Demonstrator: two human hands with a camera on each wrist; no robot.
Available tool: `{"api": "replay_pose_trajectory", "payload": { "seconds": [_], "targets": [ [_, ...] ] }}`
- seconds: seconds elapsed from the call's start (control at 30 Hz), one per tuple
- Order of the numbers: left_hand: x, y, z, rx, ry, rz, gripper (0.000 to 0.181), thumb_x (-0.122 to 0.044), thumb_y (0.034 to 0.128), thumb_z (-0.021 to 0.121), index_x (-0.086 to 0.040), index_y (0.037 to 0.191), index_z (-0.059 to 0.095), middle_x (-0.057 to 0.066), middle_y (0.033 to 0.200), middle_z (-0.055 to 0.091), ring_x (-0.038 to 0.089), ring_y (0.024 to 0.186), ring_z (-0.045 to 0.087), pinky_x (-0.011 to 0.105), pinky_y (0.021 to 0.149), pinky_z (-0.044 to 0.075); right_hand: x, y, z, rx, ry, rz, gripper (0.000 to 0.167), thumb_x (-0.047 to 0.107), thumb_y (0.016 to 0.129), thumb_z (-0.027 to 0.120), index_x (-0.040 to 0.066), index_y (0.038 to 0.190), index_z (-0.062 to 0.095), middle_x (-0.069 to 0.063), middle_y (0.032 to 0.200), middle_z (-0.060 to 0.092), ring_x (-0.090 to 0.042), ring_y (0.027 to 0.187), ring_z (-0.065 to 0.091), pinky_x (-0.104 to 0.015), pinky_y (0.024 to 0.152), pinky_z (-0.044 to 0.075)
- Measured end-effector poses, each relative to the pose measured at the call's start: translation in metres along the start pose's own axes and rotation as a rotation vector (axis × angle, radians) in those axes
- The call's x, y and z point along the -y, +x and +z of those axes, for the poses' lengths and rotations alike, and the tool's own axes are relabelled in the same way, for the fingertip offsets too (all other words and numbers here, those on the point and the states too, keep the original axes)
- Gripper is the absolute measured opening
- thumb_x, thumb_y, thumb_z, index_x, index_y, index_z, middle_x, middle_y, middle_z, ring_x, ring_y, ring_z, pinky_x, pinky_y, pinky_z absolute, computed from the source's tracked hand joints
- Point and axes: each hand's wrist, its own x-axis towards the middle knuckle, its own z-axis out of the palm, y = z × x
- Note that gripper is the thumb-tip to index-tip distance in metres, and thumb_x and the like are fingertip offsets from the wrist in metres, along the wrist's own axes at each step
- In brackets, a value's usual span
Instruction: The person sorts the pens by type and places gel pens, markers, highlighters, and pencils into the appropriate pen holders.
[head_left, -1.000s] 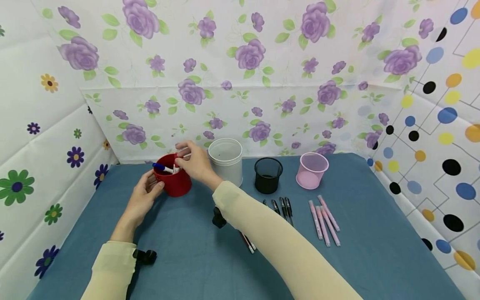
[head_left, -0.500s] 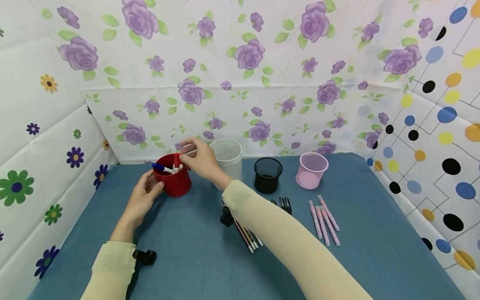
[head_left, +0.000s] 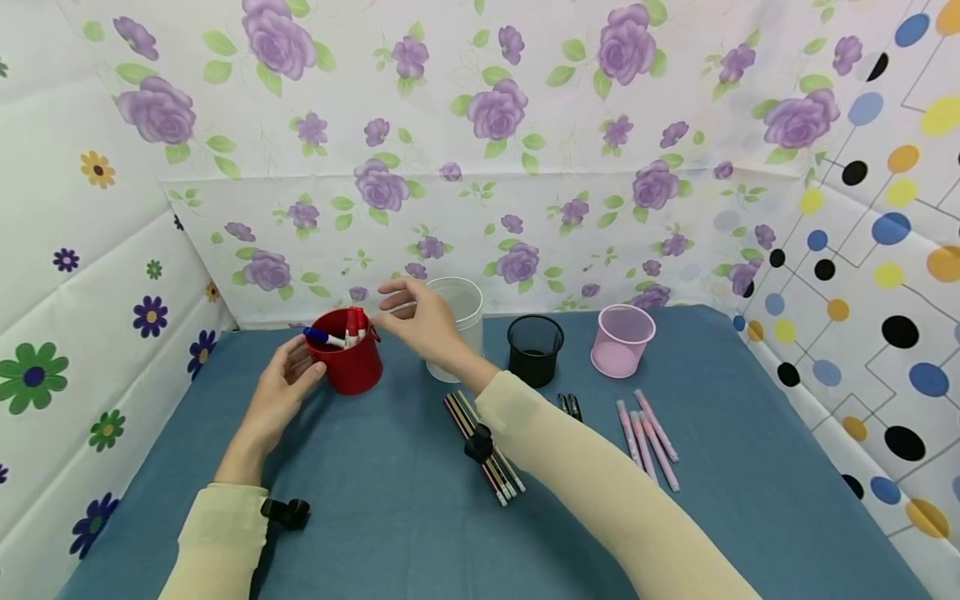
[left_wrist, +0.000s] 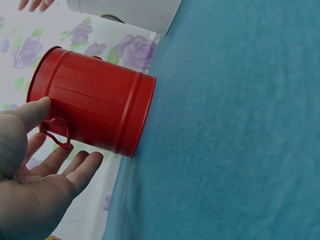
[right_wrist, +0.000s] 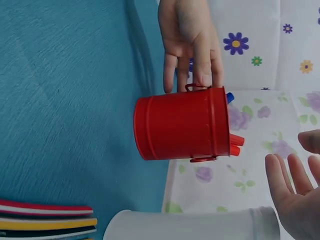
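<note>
A red metal bucket with small side handles stands at the left of the table, holding a blue-capped marker and red-capped markers. My left hand rests on its left side, fingers relaxed; in the left wrist view the thumb lies by the rim and fingertips meet a handle. To the right of the bucket my right hand hovers with nothing in it, apart from the markers and partly in front of a white bucket.
Right of the white bucket stand a black mesh cup and a pink mesh cup. Several pencils lie in front, then black pens half hidden by the right sleeve, and several pink pens. Patterned cloth walls enclose the table.
My right hand has let go of a red-capped marker in the red bucket and drawn back to the right. The pencils have come into view. My left hand stays by the bucket.
</note>
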Motion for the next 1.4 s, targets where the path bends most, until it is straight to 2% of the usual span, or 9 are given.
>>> {"api": "replay_pose_trajectory", "payload": {
  "seconds": [0.07,0.23,0.33,0.67,0.87,1.13,1.23,1.33,1.4],
  "targets": [
    [-0.002,0.000,-0.002,-0.007,0.004,0.006,0.078,-0.037,0.1101,0.060,-0.015,0.172,0.017,0.022,0.170,0.031,0.044,0.153,0.037,0.033,0.112,0.051,0.000,-0.004,-0.006,0.009,0.001,-0.019,0.036,0.015,0.100,0.076,0.015,0.135,0.067,-0.007,0.120,0.073,-0.021,0.104,0.074,-0.027,0.088,0.062],
    [-0.009,-0.002,-0.007,-0.024,0.000,0.050,0.079,-0.038,0.1096,0.061,-0.013,0.171,0.017,0.022,0.170,0.032,0.044,0.153,0.038,0.014,0.102,0.051,-0.002,-0.015,-0.024,0.026,-0.005,-0.033,0.037,0.015,0.101,0.075,0.013,0.136,0.065,-0.011,0.122,0.072,-0.023,0.107,0.073,-0.029,0.092,0.062],
    [-0.013,-0.004,-0.009,-0.025,-0.002,0.075,0.080,-0.037,0.1094,0.061,-0.012,0.171,0.017,0.021,0.170,0.032,0.045,0.153,0.038,0.009,0.098,0.049,-0.004,-0.022,-0.035,0.023,-0.006,-0.027,0.036,0.017,0.102,0.074,0.014,0.137,0.065,-0.010,0.123,0.071,-0.020,0.106,0.073,-0.030,0.092,0.062],
    [-0.025,-0.010,-0.015,-0.038,0.056,0.092,0.078,-0.036,0.1094,0.062,-0.020,0.172,0.017,0.018,0.171,0.031,0.044,0.154,0.036,0.006,0.093,0.046,-0.013,-0.046,-0.068,-0.035,-0.015,-0.008,0.040,0.020,0.102,0.075,0.014,0.140,0.064,-0.005,0.123,0.070,-0.021,0.107,0.072,-0.036,0.091,0.063],
    [-0.034,-0.012,-0.015,-0.054,0.101,0.095,0.078,-0.036,0.1094,0.062,-0.022,0.172,0.018,0.018,0.172,0.031,0.041,0.154,0.037,0.012,0.100,0.050,-0.017,-0.061,-0.085,-0.079,-0.050,-0.005,0.040,0.016,0.102,0.075,0.012,0.140,0.063,-0.008,0.123,0.070,-0.025,0.109,0.073,-0.039,0.091,0.063],
    [-0.050,-0.017,-0.012,-0.085,0.076,0.114,0.074,-0.032,0.1089,0.064,-0.029,0.170,0.023,0.012,0.170,0.034,0.036,0.153,0.039,0.009,0.099,0.047,-0.023,-0.076,-0.105,-0.137,-0.094,-0.003,0.042,0.014,0.098,0.079,0.010,0.138,0.065,-0.012,0.121,0.071,-0.028,0.107,0.074,-0.043,0.092,0.063],
    [-0.057,-0.019,-0.007,-0.081,0.074,0.129,0.074,-0.033,0.1085,0.064,-0.030,0.170,0.023,0.012,0.170,0.035,0.035,0.153,0.039,0.021,0.111,0.048,-0.026,-0.082,-0.110,-0.145,-0.109,0.005,0.041,0.014,0.098,0.079,0.011,0.137,0.066,-0.013,0.122,0.071,-0.029,0.107,0.074,-0.045,0.092,0.063],
    [-0.063,-0.020,-0.001,-0.076,0.074,0.152,0.075,-0.032,0.1078,0.066,-0.027,0.170,0.024,0.012,0.170,0.035,0.037,0.154,0.038,0.048,0.122,0.041,-0.028,-0.088,-0.114,-0.144,-0.111,0.015,0.039,0.014,0.098,0.079,0.014,0.135,0.066,-0.014,0.122,0.070,-0.028,0.109,0.073,-0.045,0.093,0.063],
    [-0.067,-0.020,0.004,-0.086,0.100,0.174,0.076,-0.032,0.1070,0.067,-0.025,0.170,0.025,0.013,0.170,0.036,0.038,0.154,0.038,0.061,0.120,0.038,-0.029,-0.092,-0.117,-0.147,-0.110,0.024,0.039,0.014,0.098,0.079,0.016,0.135,0.065,-0.013,0.122,0.070,-0.027,0.109,0.073,-0.044,0.094,0.063]
  ]
}}
